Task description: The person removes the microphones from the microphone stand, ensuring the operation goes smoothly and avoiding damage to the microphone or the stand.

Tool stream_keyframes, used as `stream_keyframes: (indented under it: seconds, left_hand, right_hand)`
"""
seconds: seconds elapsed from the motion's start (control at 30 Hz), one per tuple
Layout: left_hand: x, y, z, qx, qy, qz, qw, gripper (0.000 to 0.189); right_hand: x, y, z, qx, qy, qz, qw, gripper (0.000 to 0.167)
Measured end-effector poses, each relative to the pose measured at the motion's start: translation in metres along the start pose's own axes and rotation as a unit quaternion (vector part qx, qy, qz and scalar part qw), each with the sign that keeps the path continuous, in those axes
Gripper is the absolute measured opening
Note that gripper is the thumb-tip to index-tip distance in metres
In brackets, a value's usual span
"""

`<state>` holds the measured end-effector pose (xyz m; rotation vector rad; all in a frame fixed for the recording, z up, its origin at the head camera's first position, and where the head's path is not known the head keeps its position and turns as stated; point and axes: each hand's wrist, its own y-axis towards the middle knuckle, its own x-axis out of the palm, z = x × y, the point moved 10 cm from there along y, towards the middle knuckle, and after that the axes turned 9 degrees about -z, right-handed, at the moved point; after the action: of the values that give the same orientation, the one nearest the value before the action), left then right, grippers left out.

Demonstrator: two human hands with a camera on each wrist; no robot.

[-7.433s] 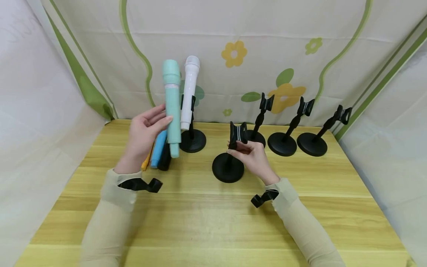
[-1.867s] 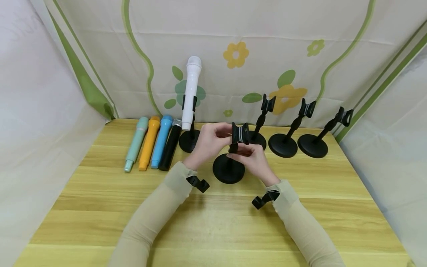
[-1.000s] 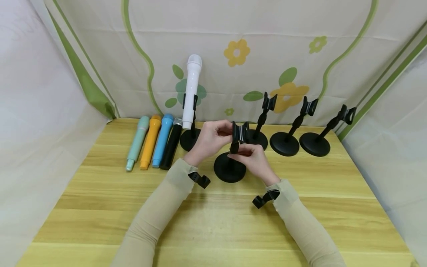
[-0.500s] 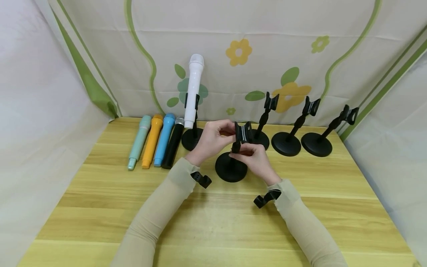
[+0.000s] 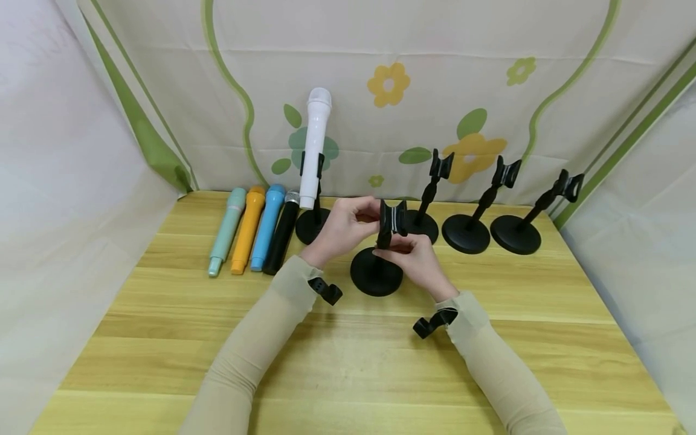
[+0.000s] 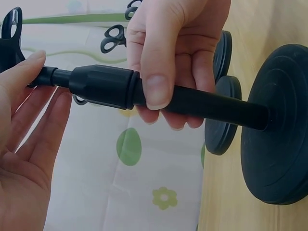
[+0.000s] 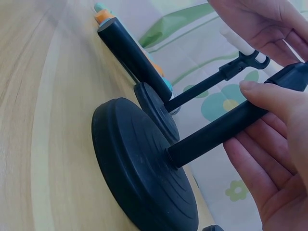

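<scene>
A black desktop microphone stand (image 5: 376, 275) stands upright on the table in front of me, its round base flat on the wood. My right hand (image 5: 414, 260) grips the stem, the thumb on one side and the fingers on the other. Higher up, my left hand (image 5: 345, 226) pinches the thin neck just below the cradle-shaped clip (image 5: 393, 219); the left wrist view shows thumb and fingertips (image 6: 36, 60) there. No microphone sits in this clip. Behind my left hand, a white microphone (image 5: 315, 142) leans in the clip of another black stand (image 5: 310, 228).
Left on the table (image 5: 348, 374) lie a mint green microphone (image 5: 227, 232), an orange one (image 5: 248, 229), a blue one (image 5: 268, 228) and a black one (image 5: 281, 235), side by side. Three more stands, such as the rightmost (image 5: 515, 234), line the back right. A flowered curtain (image 5: 348, 60) hangs behind.
The mint green microphone, earlier in my left hand, now lies left of the orange one. My left hand has moved right onto the stand's neck. My right hand has kept its grip; the clip has shifted slightly.
</scene>
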<state>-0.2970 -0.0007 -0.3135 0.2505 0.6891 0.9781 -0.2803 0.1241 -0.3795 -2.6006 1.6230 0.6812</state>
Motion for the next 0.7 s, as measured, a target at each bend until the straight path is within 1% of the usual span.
stream_keyframes:
  seconds: [0.47,0.7]
  left_hand:
    - [0.002,-0.002,-0.008,-0.01,-0.019,0.004,0.9998,0.009]
    - [0.005,-0.007,-0.016,-0.024,-0.024,0.012,0.9993,0.01]
  right_hand:
    - [0.0,0.0,0.003,-0.009,-0.005,0.0,1.0,0.017]
    - [-0.001,0.0,0.002,-0.009,-0.009,0.006,0.9999,0.015]
